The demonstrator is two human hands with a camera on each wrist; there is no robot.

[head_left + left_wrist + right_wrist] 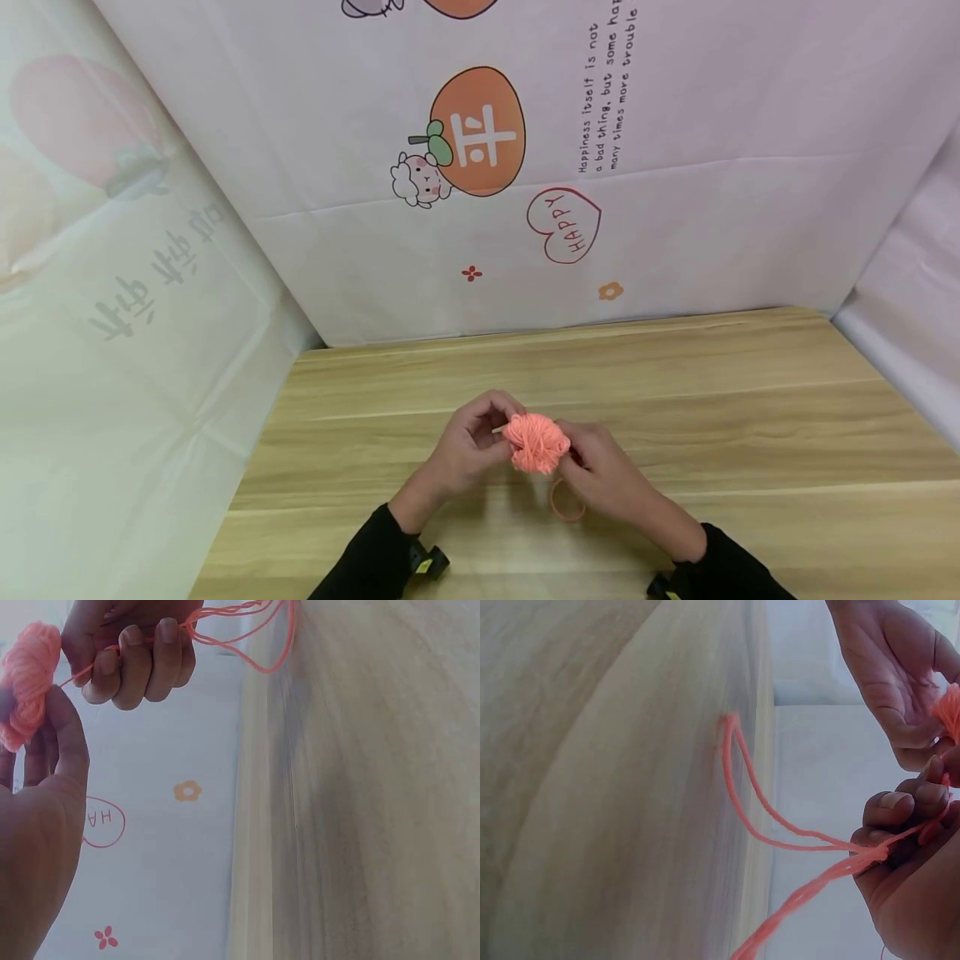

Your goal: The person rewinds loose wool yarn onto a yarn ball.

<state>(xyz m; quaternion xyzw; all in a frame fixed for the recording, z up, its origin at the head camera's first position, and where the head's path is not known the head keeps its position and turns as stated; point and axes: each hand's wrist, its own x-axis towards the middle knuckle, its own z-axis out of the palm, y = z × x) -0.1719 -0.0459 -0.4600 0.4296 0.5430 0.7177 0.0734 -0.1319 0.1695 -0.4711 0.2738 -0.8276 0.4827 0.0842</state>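
A small bundle of coral-pink yarn is held up over the wooden table between both hands. My left hand pinches its left side between thumb and fingers. On the other side, my right hand has its fingers curled round yarn strands that come off the bundle. One thin strand runs taut from the bundle to the right fingers in the left wrist view. Below the right hand, a loose loop of yarn hangs down toward the tabletop.
The wooden table ends at a white printed cloth that stands behind it. More pale cloth hangs along the left side. Black sleeves and dark wrist cameras sit close over the table's near part.
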